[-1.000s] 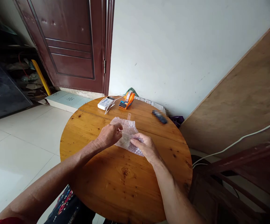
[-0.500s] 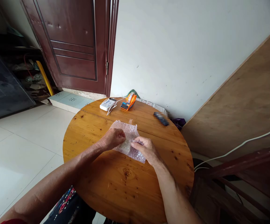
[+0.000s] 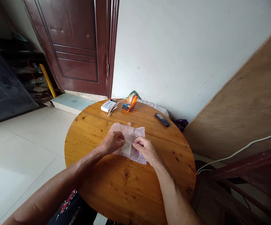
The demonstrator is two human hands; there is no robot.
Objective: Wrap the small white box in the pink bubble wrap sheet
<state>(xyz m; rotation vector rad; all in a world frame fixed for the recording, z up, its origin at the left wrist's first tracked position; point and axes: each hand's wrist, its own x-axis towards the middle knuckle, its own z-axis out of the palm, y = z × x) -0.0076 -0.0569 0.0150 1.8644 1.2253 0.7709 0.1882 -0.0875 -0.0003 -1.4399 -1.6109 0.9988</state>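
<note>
Left hand (image 3: 113,142) and right hand (image 3: 144,147) each have fingers pinched closed on the clear bubble-wrap sheet (image 3: 128,140), which lies mid-way across the round wooden counter (image 3: 126,184). Risk: the loose fold may spring open, since the orange tape dispenser (image 3: 129,103) sits well apart.

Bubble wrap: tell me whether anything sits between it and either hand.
Nothing visible does. The left hand and the right hand both rest directly on the bubble wrap, pinching it around a small flat item at its middle. The tape dispenser and white box lie apart at the table's far edge.
</note>
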